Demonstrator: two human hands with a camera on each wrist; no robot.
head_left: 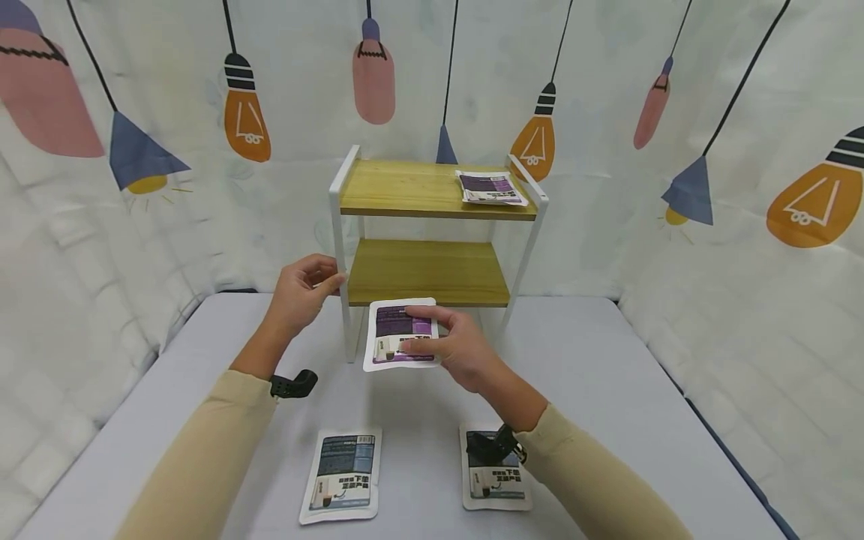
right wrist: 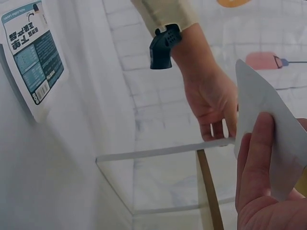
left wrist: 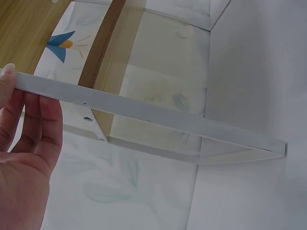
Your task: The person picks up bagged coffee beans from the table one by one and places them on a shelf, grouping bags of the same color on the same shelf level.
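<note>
My left hand [head_left: 304, 292] grips the white front post of a small two-tier shelf [head_left: 432, 274], thumb on one side and fingers on the other, as the left wrist view shows. In my right hand [head_left: 466, 349] is a flat white pouch with a purple printed label [head_left: 391, 334], pinched by its right side in front of the lower board. The right wrist view shows fingers [right wrist: 261, 148] against the pouch's plain white face [right wrist: 259, 96]. Another purple-labelled pouch [head_left: 493, 187], seemingly stacked on others, lies at the right of the upper board.
Two pouches with blue-grey labels lie on the white table, one front left [head_left: 344, 476] and one front right [head_left: 496, 480], the latter partly covered by the right wrist's black camera [head_left: 496, 444]. Behind the shelf hangs a white cloth [head_left: 304, 195] printed with lamps.
</note>
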